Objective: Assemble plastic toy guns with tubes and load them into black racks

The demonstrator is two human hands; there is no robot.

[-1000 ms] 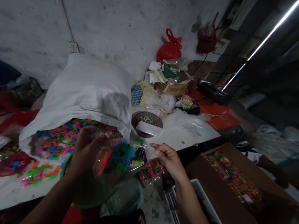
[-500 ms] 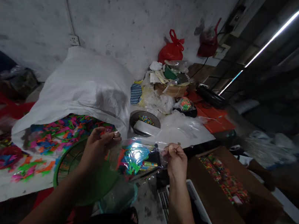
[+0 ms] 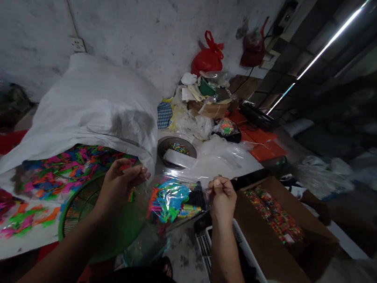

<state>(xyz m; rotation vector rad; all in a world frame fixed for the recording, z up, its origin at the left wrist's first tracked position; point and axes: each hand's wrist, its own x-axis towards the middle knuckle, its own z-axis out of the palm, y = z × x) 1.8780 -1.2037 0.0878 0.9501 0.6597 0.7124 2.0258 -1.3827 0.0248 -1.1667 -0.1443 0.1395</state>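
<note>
Above the round green plastic basket (image 3: 74, 209), we see the left hand (image 3: 118, 187) and right hand (image 3: 221, 198) each pinching a top corner of a clear plastic bag (image 3: 174, 198) of bright toy pieces. Both hands are closed tightly on the bag, stretched between them.

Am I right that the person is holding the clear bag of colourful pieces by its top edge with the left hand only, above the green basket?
Not quite: the head view shows both hands pinching it, left hand and right hand at either end of the clear bag. It does hang above the green basket.

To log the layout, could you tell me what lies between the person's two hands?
In the head view, a clear bag of coloured pieces stretches between the left hand and right hand.
</note>
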